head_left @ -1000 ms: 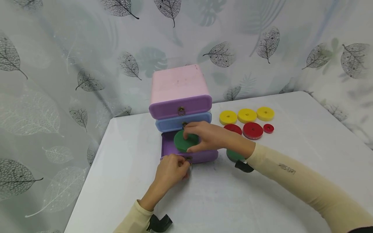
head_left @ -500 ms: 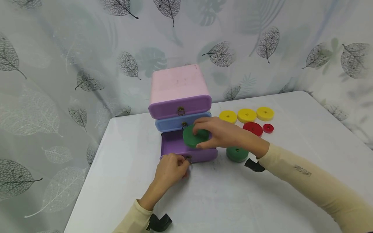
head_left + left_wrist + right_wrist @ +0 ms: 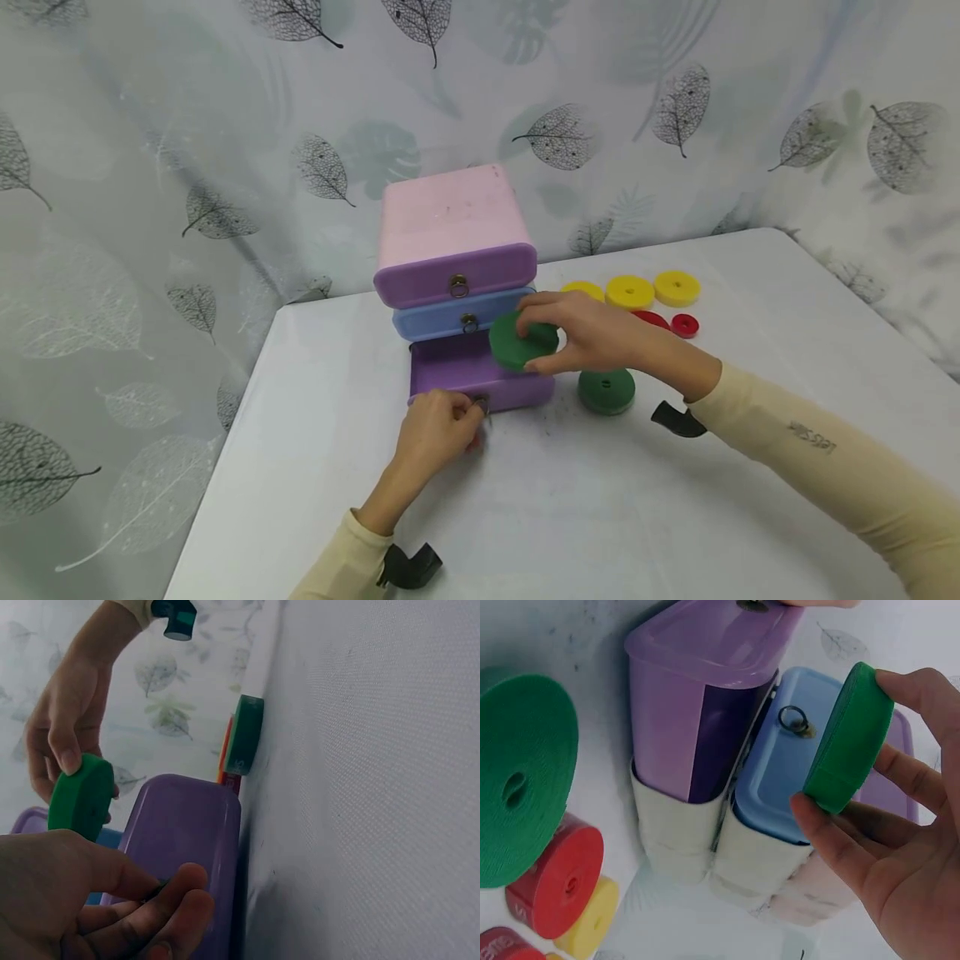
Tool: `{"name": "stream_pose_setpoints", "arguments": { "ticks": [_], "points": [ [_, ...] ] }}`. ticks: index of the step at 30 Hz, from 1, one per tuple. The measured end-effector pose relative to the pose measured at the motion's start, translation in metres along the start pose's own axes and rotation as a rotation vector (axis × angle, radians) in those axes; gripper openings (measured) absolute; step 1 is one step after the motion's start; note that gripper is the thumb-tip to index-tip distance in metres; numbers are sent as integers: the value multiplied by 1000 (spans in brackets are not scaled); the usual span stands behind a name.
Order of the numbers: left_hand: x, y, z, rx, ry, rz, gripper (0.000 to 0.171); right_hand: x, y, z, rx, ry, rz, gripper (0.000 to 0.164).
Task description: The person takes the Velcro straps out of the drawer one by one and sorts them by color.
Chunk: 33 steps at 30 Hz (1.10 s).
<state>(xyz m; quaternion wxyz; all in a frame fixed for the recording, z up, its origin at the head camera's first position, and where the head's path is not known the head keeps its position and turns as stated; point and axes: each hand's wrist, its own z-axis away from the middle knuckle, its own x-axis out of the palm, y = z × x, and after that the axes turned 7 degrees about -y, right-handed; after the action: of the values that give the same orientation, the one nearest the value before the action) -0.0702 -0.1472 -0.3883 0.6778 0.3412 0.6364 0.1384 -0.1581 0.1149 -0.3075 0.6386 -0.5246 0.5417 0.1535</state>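
Note:
My right hand (image 3: pixel 592 333) grips a green tape roll (image 3: pixel 522 342) by its edge, thumb and fingers on opposite sides. In the head view the roll hangs above the right part of the pulled-out purple bottom drawer (image 3: pixel 442 362). My left hand (image 3: pixel 438 429) stays at that drawer's front, its thumb and index finger pinching the small ring pull (image 3: pixel 155 889). Another green tape roll (image 3: pixel 606 392) lies on the table just right of the drawer. The right wrist view shows the held roll in front of the closed blue drawer (image 3: pixel 780 776).
The pink-topped drawer unit (image 3: pixel 450 208) stands at the back, its purple top drawer (image 3: pixel 487 275) closed. Red rolls (image 3: pixel 684 325), one partly hidden by my right hand, and yellow rolls (image 3: pixel 630 292) lie right of it. A patterned curtain (image 3: pixel 262 125) hangs behind the white table (image 3: pixel 555 517).
My right hand has moved to the right with the green tape roll, from over the middle of the drawer toward its right side. My left hand has kept its pinch on the ring pull.

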Motion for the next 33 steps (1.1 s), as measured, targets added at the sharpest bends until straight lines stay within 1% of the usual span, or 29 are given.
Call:
{"name": "stream_pose_setpoints", "arguments": {
  "ticks": [4,9,15,20,25,29,33],
  "points": [
    [-1,0,-2,-16,-2,9,29,-3,6,7,2,12,11,31],
    [-1,0,-4,-23,-11,17,28,-6,12,20,26,23,20,30],
    [1,0,-6,-17,6,29,30,-9,20,32,44,39,48,28],
    [3,-1,-11,-20,26,46,28,-15,25,45,58,61,65,25],
    [4,-4,-19,-41,51,49,27,-21,29,59,109,64,47,24],
    [4,-7,-24,-54,66,56,27,-25,30,68,157,74,56,25],
    [2,-8,-29,-49,72,70,27,-27,32,74,169,82,67,25]
  ]
}}
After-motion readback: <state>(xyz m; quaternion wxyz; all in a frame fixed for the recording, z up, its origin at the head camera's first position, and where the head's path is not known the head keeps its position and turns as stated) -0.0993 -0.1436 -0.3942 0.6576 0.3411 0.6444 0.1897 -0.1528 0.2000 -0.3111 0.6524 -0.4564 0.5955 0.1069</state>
